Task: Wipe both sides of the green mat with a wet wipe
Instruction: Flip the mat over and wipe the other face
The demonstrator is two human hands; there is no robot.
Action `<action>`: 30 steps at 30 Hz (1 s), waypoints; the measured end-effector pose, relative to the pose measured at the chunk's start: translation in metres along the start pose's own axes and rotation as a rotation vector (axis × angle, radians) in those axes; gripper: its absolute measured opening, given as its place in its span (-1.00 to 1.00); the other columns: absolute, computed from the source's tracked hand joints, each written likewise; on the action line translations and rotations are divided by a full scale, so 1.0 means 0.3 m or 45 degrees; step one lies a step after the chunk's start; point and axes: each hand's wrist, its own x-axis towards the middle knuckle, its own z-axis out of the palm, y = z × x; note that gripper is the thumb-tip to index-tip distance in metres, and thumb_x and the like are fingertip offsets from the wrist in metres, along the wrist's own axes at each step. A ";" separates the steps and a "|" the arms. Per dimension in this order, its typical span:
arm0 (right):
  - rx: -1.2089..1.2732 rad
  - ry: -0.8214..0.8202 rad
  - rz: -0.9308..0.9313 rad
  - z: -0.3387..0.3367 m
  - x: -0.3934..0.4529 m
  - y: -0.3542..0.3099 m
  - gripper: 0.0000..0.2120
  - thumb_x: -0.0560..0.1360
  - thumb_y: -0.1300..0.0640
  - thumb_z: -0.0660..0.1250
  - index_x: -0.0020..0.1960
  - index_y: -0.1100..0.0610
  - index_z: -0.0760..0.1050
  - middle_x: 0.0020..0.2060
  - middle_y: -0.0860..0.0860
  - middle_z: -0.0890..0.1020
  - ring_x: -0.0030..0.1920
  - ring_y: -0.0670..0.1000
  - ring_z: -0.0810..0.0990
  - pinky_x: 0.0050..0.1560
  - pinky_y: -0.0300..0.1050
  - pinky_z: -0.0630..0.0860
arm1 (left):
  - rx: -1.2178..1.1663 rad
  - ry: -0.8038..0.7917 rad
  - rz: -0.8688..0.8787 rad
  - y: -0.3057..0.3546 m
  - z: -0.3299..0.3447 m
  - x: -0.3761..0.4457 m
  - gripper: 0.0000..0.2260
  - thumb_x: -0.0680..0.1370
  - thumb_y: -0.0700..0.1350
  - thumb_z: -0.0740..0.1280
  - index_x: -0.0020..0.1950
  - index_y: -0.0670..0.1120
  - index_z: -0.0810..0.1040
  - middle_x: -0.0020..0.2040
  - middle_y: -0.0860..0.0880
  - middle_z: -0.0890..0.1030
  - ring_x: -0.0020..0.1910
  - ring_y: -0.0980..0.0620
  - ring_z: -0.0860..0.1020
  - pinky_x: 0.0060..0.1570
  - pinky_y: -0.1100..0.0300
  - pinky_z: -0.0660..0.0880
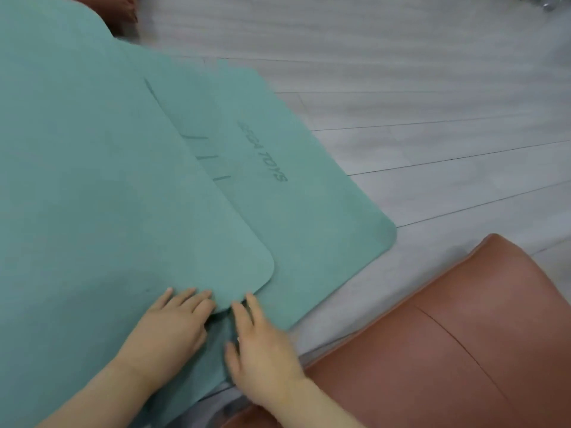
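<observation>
From the head camera, the green mat [102,180] fills the picture from about 7 o'clock round to 1 o'clock. It is a soft teal green with a fine, matte, slightly grainy surface and rounded corners. It lies folded over on itself: an upper layer covers the left and centre, its rounded corner ending near the middle bottom, and a lower layer sticks out toward 3 o'clock on the pale grey plank floor [432,103]. The exposed lower layer carries darker printed markings — short alignment lines and a line of lettering that reads upside down from here, partly blurred. A faint darker smudge shows on the upper layer near 7 o'clock.

The left hand [168,327] lies flat at about 6 o'clock, fingers straight and together, pressing on the edge of the upper layer just beside its rounded corner; it holds nothing. The right hand [262,350] sits just beside it toward 5 o'clock, fingers stretched out, their tips at the seam where the upper layer meets the lower one. Whether any fingertip is tucked under the edge cannot be told.

A reddish-brown leather-look seat [463,350] takes up the 4 to 5 o'clock corner, next to the mat's near edge.
</observation>
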 end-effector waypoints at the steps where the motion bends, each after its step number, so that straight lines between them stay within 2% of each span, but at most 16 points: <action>1: 0.029 0.008 0.059 0.045 -0.008 -0.036 -0.39 0.56 -0.03 0.14 0.54 0.08 0.03 0.56 0.09 -0.10 0.21 0.21 0.50 0.13 0.03 0.48 | 0.007 0.029 0.000 -0.003 -0.007 -0.005 -0.62 0.33 -0.08 0.09 -0.09 -0.12 0.66 -0.04 -0.11 0.71 -0.09 -0.10 0.71 -0.10 -0.18 0.61; 3: 0.023 0.143 0.104 0.096 -0.010 -0.080 -0.33 0.52 -0.05 0.19 0.54 0.07 0.02 0.56 0.09 -0.08 0.15 0.16 0.55 0.01 0.01 0.53 | 0.021 0.100 -0.044 -0.015 -0.021 -0.028 -0.64 0.32 -0.09 0.09 -0.04 -0.12 0.58 -0.14 -0.11 0.70 -0.21 -0.08 0.70 -0.19 -0.09 0.63; 4: 0.015 0.213 0.109 0.111 -0.008 -0.090 -0.30 0.49 -0.07 0.23 0.53 0.05 0.03 0.56 0.08 -0.03 0.11 0.13 0.57 -0.07 0.00 0.56 | 0.009 0.123 -0.102 -0.025 -0.036 -0.044 -0.67 0.33 -0.09 0.09 -0.02 -0.11 0.52 -0.23 -0.10 0.68 -0.31 -0.08 0.68 -0.31 -0.01 0.62; 6: -0.021 0.279 0.143 0.112 -0.003 -0.105 -0.22 0.42 -0.16 0.28 0.53 0.07 0.07 0.53 0.11 0.13 0.05 0.08 0.61 -0.18 -0.06 0.59 | -0.044 0.173 -0.268 -0.060 -0.077 -0.087 -0.75 0.35 -0.08 0.11 -0.06 -0.08 0.48 -0.40 -0.06 0.58 -0.52 -0.09 0.57 -0.60 0.14 0.44; 7: -0.069 0.305 0.142 0.104 0.002 -0.116 -0.19 0.38 -0.22 0.30 0.51 0.10 0.15 0.49 0.15 0.23 -0.01 0.06 0.64 -0.25 -0.10 0.59 | -0.076 0.218 -0.348 -0.084 -0.102 -0.121 -0.77 0.37 -0.07 0.12 -0.06 -0.07 0.48 -0.44 -0.06 0.54 -0.56 -0.10 0.53 -0.66 0.18 0.35; 9: -0.198 0.311 0.051 0.070 0.010 -0.137 -0.23 0.36 -0.28 0.24 0.45 0.12 0.31 0.41 0.17 0.38 -0.13 0.03 0.65 -0.37 -0.15 0.57 | -0.176 0.341 -0.548 -0.133 -0.153 -0.201 -0.81 0.44 -0.12 0.18 0.01 -0.07 0.47 -0.45 -0.08 0.53 -0.56 -0.15 0.51 -0.62 0.17 0.34; 11: -0.303 0.301 -0.195 0.055 0.017 -0.196 -0.34 0.38 -0.25 0.20 0.41 0.03 0.37 0.39 0.13 0.42 -0.18 0.02 0.62 -0.44 -0.17 0.53 | -0.316 0.418 -0.872 -0.199 -0.191 -0.326 -0.81 0.49 -0.27 0.30 0.09 -0.12 0.52 -0.39 -0.16 0.56 -0.46 -0.23 0.55 -0.47 0.06 0.44; 14: -0.446 0.123 -0.497 0.075 0.030 -0.306 -0.42 0.33 -0.16 0.38 0.33 -0.07 0.46 0.38 0.07 0.45 -0.25 0.00 0.58 -0.51 -0.20 0.47 | -0.359 0.374 -1.217 -0.285 -0.203 -0.549 -0.75 0.51 -0.34 0.35 0.16 -0.15 0.54 -0.23 -0.25 0.62 -0.30 -0.32 0.60 -0.31 -0.08 0.49; 16: -0.528 0.023 -0.604 0.108 0.065 -0.387 -0.44 0.31 -0.09 0.43 0.30 -0.06 0.49 0.42 0.10 0.39 -0.26 0.03 0.59 -0.49 -0.16 0.50 | -0.319 0.289 -1.368 -0.332 -0.191 -0.699 -0.72 0.52 -0.32 0.33 0.21 -0.11 0.54 -0.05 -0.26 0.64 -0.18 -0.32 0.62 -0.22 -0.10 0.51; 17: -0.571 -0.042 -0.637 0.127 0.087 -0.423 -0.45 0.36 -0.03 0.40 0.34 -0.04 0.46 0.47 0.12 0.28 -0.20 0.08 0.60 -0.42 -0.12 0.53 | -0.287 0.295 -1.408 -0.355 -0.185 -0.767 -0.68 0.51 -0.35 0.33 0.23 -0.12 0.54 0.05 -0.25 0.63 -0.09 -0.32 0.61 -0.17 -0.13 0.53; 20: -0.769 -0.206 -0.663 0.180 0.149 -0.495 -0.44 0.55 0.19 0.16 0.53 0.02 0.15 0.55 0.12 -0.08 0.13 0.19 0.51 -0.06 0.01 0.53 | -0.056 0.437 -1.463 -0.420 -0.177 -0.948 -0.51 0.42 -0.38 0.26 0.36 -0.20 0.45 0.34 -0.28 0.44 0.22 -0.40 0.48 0.15 -0.29 0.46; 23: -0.903 -0.282 -0.629 0.190 0.169 -0.557 -0.47 0.58 0.23 0.07 0.54 0.07 0.12 0.56 0.12 -0.10 0.22 0.18 0.46 0.03 0.03 0.50 | 0.144 0.564 -1.555 -0.452 -0.245 -1.062 -0.29 0.36 -0.23 0.16 0.54 -0.22 0.20 0.50 -0.28 0.24 0.47 -0.36 0.22 0.42 -0.21 0.15; 25: -0.977 -0.341 -0.697 0.204 0.168 -0.588 -0.55 0.59 0.26 0.05 0.48 0.15 0.21 0.56 0.13 -0.04 0.22 0.19 0.46 -0.03 -0.01 0.46 | 0.228 0.652 -1.533 -0.448 -0.284 -1.099 -0.29 0.39 -0.24 0.15 0.58 -0.19 0.17 0.54 -0.29 0.19 0.51 -0.34 0.16 0.48 -0.18 0.05; 27: -1.072 -0.451 -0.814 0.232 0.157 -0.609 -0.59 0.59 0.31 0.05 0.43 0.21 0.29 0.54 0.14 0.08 0.22 0.19 0.45 -0.24 -0.11 0.34 | 0.309 0.666 -1.372 -0.443 -0.281 -1.096 -0.32 0.41 -0.26 0.14 0.57 -0.16 0.22 0.53 -0.28 0.23 0.51 -0.33 0.17 0.51 -0.15 0.01; 29: -1.171 -0.540 -0.838 0.263 0.151 -0.621 -0.61 0.59 0.33 0.05 0.40 0.26 0.32 0.48 0.16 0.20 0.21 0.20 0.44 -0.37 -0.12 0.21 | 0.233 0.545 -1.189 -0.427 -0.216 -1.048 -0.38 0.42 -0.21 0.11 0.52 -0.15 0.29 0.49 -0.25 0.33 0.49 -0.30 0.23 0.50 -0.13 0.09; 30: -1.208 -0.534 -0.793 0.274 0.154 -0.622 -0.61 0.59 0.33 0.04 0.41 0.28 0.29 0.48 0.18 0.21 0.22 0.19 0.43 -0.34 -0.11 0.26 | 0.147 0.415 -1.102 -0.407 -0.164 -1.010 -0.40 0.41 -0.16 0.11 0.49 -0.12 0.31 0.46 -0.23 0.39 0.46 -0.28 0.27 0.45 -0.14 0.19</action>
